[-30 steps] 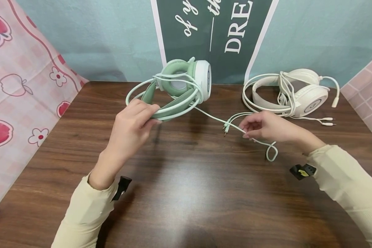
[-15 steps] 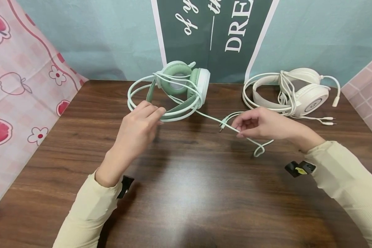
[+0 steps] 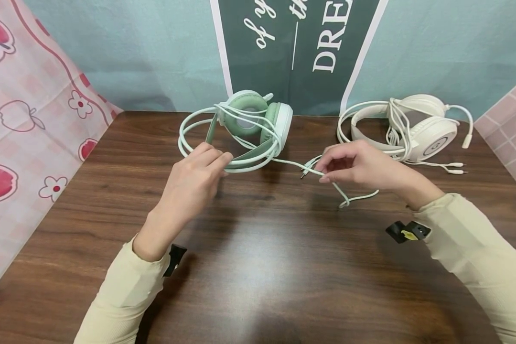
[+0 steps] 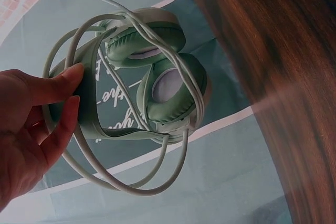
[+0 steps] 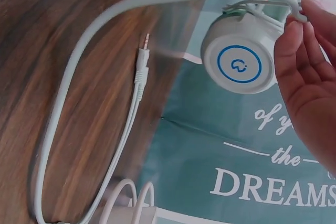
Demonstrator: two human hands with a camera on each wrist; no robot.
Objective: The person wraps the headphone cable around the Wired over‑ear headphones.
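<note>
In the head view, my left hand (image 3: 193, 179) pinches the headband of a mint-green headset (image 3: 285, 125) near the back of the table. The left wrist view shows thumb and finger on the band, with the padded ear cups (image 4: 170, 95) hanging away from the hand. Loops of cable wrap round the headset. My right hand (image 3: 361, 167) pinches the headset's pale green cable (image 3: 290, 162) between thumb and fingertips. Past that hand the cable bends down to the table. In the right wrist view, its audio plug (image 5: 141, 69) shows over the wood.
A white headset (image 3: 433, 138) with its own wound cable lies at the back right, its plugs (image 3: 456, 168) pointing right. The brown wooden table (image 3: 258, 267) meets a teal backdrop (image 3: 155, 62) behind. A fruit-patterned cloth (image 3: 38, 143) hangs on the left.
My left hand has shifted slightly right, and the green headset sits lower and tilted differently. My right hand has moved left with the cable, drawing its loose loop leftward.
</note>
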